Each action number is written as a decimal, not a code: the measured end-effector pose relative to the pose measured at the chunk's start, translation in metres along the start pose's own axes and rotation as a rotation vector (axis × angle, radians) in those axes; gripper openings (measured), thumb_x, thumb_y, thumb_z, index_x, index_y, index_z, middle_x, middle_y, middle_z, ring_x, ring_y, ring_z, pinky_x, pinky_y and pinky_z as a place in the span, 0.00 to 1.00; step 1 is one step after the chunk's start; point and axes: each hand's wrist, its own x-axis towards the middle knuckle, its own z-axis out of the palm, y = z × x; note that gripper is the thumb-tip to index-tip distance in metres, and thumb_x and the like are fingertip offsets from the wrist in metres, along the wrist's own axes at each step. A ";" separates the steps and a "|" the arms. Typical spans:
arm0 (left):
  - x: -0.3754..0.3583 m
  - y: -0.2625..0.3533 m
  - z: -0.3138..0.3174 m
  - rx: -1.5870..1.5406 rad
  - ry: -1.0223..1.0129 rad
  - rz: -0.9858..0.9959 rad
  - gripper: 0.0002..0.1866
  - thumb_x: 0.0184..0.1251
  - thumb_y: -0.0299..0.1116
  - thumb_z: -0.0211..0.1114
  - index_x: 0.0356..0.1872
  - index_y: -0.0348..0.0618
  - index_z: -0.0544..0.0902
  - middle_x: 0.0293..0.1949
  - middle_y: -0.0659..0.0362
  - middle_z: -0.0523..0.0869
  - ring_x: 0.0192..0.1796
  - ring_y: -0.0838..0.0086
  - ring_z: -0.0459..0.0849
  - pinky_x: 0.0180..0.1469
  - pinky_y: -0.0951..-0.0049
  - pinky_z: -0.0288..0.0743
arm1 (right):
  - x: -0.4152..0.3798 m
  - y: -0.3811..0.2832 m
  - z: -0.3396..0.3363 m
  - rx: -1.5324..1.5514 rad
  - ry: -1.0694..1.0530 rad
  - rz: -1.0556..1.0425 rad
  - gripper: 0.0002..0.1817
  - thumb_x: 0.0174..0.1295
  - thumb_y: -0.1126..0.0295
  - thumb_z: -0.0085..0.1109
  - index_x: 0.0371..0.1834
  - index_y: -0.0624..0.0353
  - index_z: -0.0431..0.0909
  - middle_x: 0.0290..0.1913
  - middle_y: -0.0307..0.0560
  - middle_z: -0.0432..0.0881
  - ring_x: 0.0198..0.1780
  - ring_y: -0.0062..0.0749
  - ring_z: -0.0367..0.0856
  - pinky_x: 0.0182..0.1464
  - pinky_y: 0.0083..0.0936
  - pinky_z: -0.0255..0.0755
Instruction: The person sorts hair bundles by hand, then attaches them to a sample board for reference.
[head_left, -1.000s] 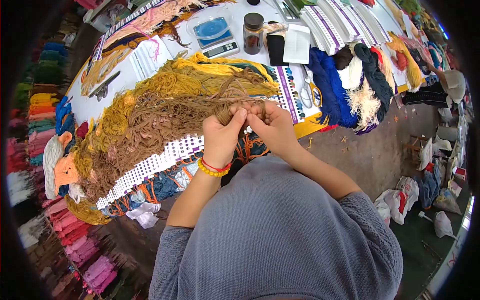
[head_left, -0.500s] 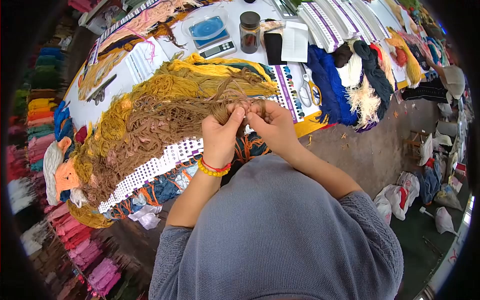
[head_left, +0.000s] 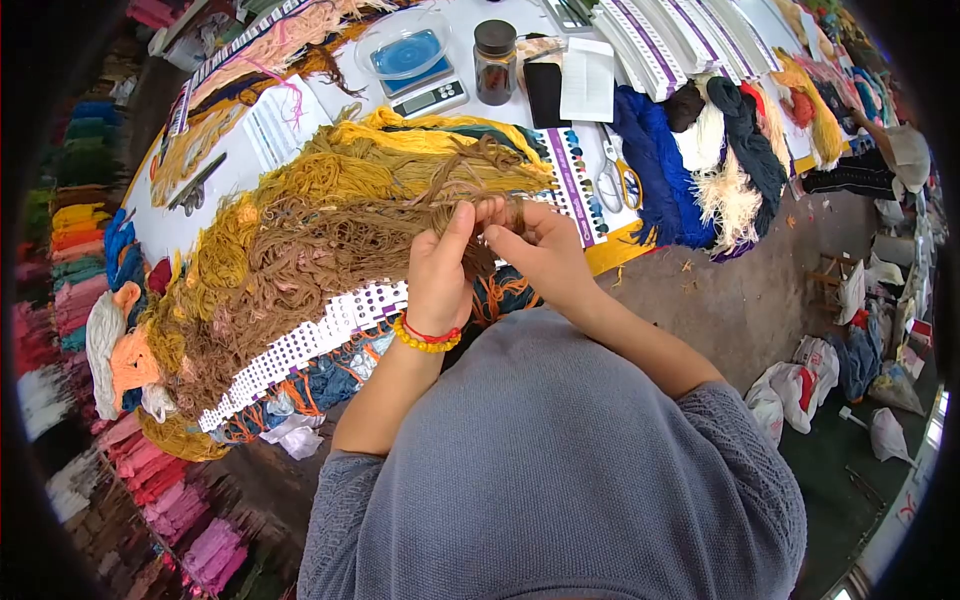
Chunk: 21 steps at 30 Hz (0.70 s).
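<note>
Both my hands meet over the near edge of a table piled with yarn. My left hand, with red and yellow bead bracelets at the wrist, is closed around brown yarn, its thumb pointing up. Close beside it, my right hand pinches strands of the same yarn, fingers curled. The exact strands between the fingertips are too small to make out. Mustard-yellow yarn lies just behind the brown heap. Under the heap's near side runs a white card strip with rows of holes.
Scissors with yellow handles lie right of my hands, beside a purple-and-white card strip. Farther back are a digital scale, a dark-lidded jar and a black phone. Blue yarn hangs over the table edge. Another person stands far right.
My left thumb has lifted and straightened away from the right thumb, so the fingertips are slightly farther apart. The brown yarn stays in both hands.
</note>
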 end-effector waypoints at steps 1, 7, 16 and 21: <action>0.000 -0.001 0.002 0.023 0.001 -0.008 0.13 0.65 0.34 0.52 0.38 0.32 0.77 0.41 0.53 0.80 0.43 0.72 0.78 0.47 0.74 0.71 | 0.001 0.000 0.000 0.012 -0.009 -0.007 0.04 0.52 0.74 0.56 0.27 0.64 0.74 0.25 0.32 0.72 0.26 0.12 0.67 0.28 0.11 0.63; 0.007 -0.008 -0.009 0.149 0.029 0.016 0.13 0.64 0.34 0.54 0.38 0.32 0.78 0.38 0.54 0.81 0.38 0.73 0.80 0.44 0.75 0.72 | 0.007 0.013 -0.011 -0.162 0.032 -0.006 0.06 0.49 0.73 0.58 0.26 0.64 0.72 0.27 0.36 0.75 0.24 0.16 0.68 0.25 0.15 0.63; 0.055 0.026 -0.161 -0.614 0.175 -0.128 0.10 0.63 0.30 0.49 0.21 0.45 0.66 0.16 0.67 0.62 0.17 0.82 0.55 0.16 0.84 0.54 | 0.055 -0.022 -0.081 1.133 -0.158 0.088 0.05 0.51 0.73 0.43 0.23 0.63 0.68 0.30 0.44 0.73 0.14 0.14 0.55 0.17 0.11 0.53; 0.049 0.112 -0.300 -0.210 0.541 0.131 0.13 0.62 0.30 0.49 0.17 0.48 0.61 0.13 0.68 0.54 0.15 0.81 0.52 0.12 0.82 0.42 | 0.085 -0.020 -0.198 0.954 0.083 0.103 0.07 0.56 0.75 0.42 0.24 0.66 0.68 0.23 0.40 0.67 0.21 0.21 0.64 0.26 0.17 0.62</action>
